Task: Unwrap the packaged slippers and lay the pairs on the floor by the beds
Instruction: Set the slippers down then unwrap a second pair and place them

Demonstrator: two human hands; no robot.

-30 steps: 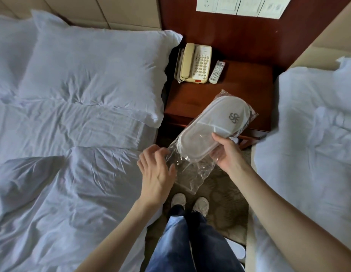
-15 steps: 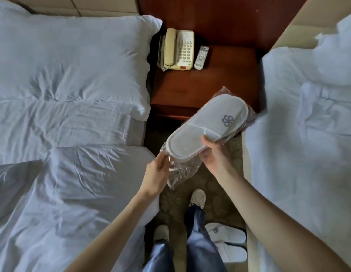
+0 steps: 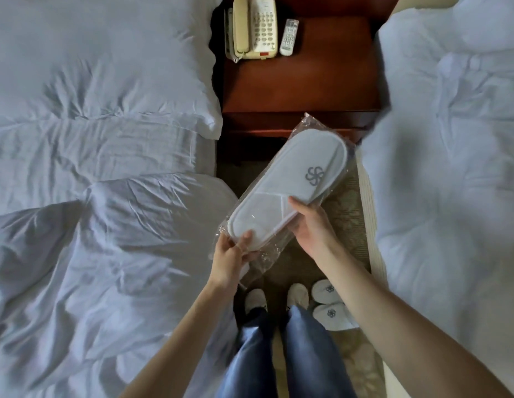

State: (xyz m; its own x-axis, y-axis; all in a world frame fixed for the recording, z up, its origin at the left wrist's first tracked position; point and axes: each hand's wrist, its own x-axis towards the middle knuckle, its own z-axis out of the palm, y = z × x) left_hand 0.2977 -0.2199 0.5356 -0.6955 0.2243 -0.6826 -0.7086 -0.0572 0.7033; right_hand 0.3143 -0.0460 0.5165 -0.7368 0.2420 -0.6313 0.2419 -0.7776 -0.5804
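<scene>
A white slipper pack (image 3: 290, 185) in clear plastic wrap, with a grey flower logo on top, is held tilted above the floor between the two beds. My left hand (image 3: 231, 254) pinches the pack's near end and the loose plastic there. My right hand (image 3: 310, 225) grips the pack's right side at its middle. An unwrapped pair of white slippers (image 3: 329, 304) lies on the carpet by the right bed, beside my right foot.
A white bed (image 3: 92, 196) fills the left, another white bed (image 3: 451, 168) the right. Between them stands a dark wooden nightstand (image 3: 321, 81) with a cream telephone (image 3: 254, 27) and a remote (image 3: 288, 37). My legs and shoes (image 3: 278, 300) stand on the patterned carpet.
My left hand has moved from open beside the wrap to pinching the pack's near end. The view has tilted down, showing the unwrapped pair on the floor.
</scene>
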